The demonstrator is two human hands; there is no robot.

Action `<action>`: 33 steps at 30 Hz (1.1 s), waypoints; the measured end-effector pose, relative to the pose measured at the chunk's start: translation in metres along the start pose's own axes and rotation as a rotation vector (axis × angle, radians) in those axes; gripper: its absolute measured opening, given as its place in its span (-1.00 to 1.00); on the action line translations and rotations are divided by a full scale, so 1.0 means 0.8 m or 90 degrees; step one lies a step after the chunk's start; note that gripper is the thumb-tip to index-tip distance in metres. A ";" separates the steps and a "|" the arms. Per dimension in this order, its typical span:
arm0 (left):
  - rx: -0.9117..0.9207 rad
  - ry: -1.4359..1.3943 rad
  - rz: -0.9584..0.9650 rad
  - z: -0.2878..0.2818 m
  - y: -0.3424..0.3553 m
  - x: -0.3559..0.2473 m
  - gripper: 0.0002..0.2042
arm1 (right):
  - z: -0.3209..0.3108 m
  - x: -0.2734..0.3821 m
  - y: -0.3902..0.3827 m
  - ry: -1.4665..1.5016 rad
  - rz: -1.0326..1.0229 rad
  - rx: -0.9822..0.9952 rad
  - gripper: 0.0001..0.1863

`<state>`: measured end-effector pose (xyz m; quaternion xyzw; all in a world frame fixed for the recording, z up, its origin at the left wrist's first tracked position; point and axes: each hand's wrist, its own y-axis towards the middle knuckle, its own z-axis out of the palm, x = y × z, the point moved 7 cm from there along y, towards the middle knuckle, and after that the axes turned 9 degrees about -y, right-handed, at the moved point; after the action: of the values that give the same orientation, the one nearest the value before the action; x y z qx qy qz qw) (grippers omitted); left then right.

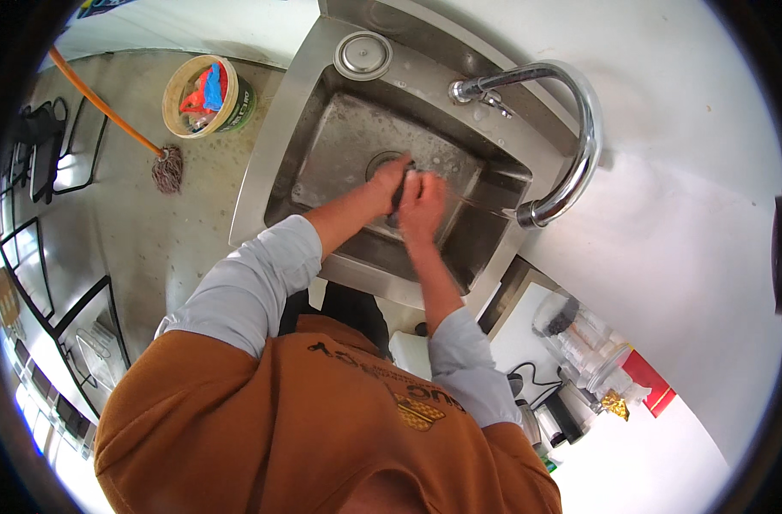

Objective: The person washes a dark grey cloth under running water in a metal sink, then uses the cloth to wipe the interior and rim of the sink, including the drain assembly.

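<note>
Over the stainless steel sink basin [331, 128], my left hand [388, 183] and my right hand [423, 204] are close together. Both are closed around a small dark object [399, 194], largely covered by my fingers, so its kind cannot be made out. Some blur lies on the right hand. Under and just beyond my left hand is the round drain [381, 160] in the wet basin floor. From the curved chrome faucet [586, 128] on the right, a thin stream of water [477, 204] seems to run toward my hands.
A round metal lid [363, 56] rests on the sink's far left corner. On the floor at left stand a bucket [175, 107] of colourful rubbish and a mop [167, 170] with an orange handle. Clear plastic containers [579, 338] crowd the counter at right.
</note>
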<state>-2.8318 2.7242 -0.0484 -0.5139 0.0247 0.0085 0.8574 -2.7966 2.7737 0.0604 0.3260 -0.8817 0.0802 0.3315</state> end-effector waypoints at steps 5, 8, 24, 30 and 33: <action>0.001 0.030 0.024 -0.008 -0.012 -0.001 -0.62 | 0.033 -0.044 0.012 -0.019 0.063 0.059 -0.71; 0.083 0.092 0.086 0.014 -0.029 -0.010 -0.66 | 0.052 -0.133 0.030 0.268 0.328 0.026 -0.77; 0.163 0.717 0.458 0.067 -0.075 -0.052 -0.43 | 0.024 -0.021 -0.055 0.974 0.615 0.458 -0.22; 0.432 0.909 0.165 0.104 -0.125 -0.057 -0.55 | 0.024 0.005 -0.070 1.065 0.462 0.673 -0.36; 0.616 0.720 0.111 0.130 -0.151 -0.048 -0.62 | 0.007 0.029 -0.059 1.067 0.480 0.697 -0.55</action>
<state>-2.8618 2.7592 0.1090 -0.0015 0.5034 -0.2013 0.8403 -2.7833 2.7231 0.0674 -0.0222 -0.2602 0.7609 0.5940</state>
